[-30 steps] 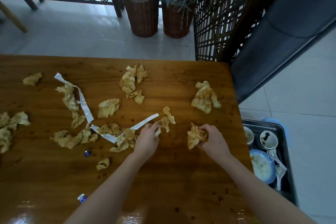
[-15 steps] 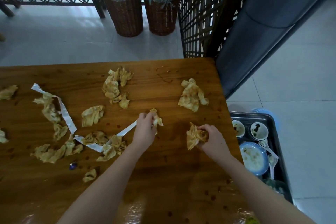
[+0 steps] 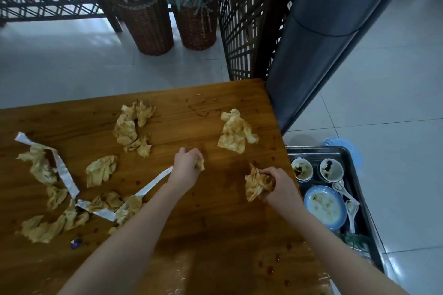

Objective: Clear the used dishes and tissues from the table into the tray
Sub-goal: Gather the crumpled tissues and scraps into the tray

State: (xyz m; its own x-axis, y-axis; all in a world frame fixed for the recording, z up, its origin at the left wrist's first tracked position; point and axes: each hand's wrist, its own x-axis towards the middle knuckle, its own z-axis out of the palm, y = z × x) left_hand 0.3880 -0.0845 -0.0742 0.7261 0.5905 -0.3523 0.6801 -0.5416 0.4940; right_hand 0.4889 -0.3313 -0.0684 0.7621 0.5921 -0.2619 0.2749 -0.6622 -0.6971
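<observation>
Several crumpled, stained tissues lie on the wooden table (image 3: 215, 235). My left hand (image 3: 187, 167) grips a small tissue wad (image 3: 199, 163) near the table's middle. My right hand (image 3: 278, 184) holds a larger crumpled tissue (image 3: 255, 184) near the right edge. A big tissue (image 3: 236, 135) lies beyond both hands. More tissues (image 3: 130, 124) and a white paper strip (image 3: 63, 170) are spread to the left. The dark metal tray (image 3: 359, 194) sits low beside the table's right edge, with two small bowls (image 3: 302, 169), a blue plate (image 3: 324, 207) and white spoons (image 3: 351, 211).
Two wicker baskets (image 3: 148, 24) with green cloth stand on the tiled floor beyond the table. A dark lattice screen (image 3: 242, 31) and a grey padded seat back (image 3: 318, 43) border the far right corner. Sauce spots dot the tabletop. A small blue wrapper (image 3: 76, 244) lies at the left front.
My left hand has lifted the small tissue and moved it right and away from the paper strip. My right hand keeps holding its tissue. The view has shifted right.
</observation>
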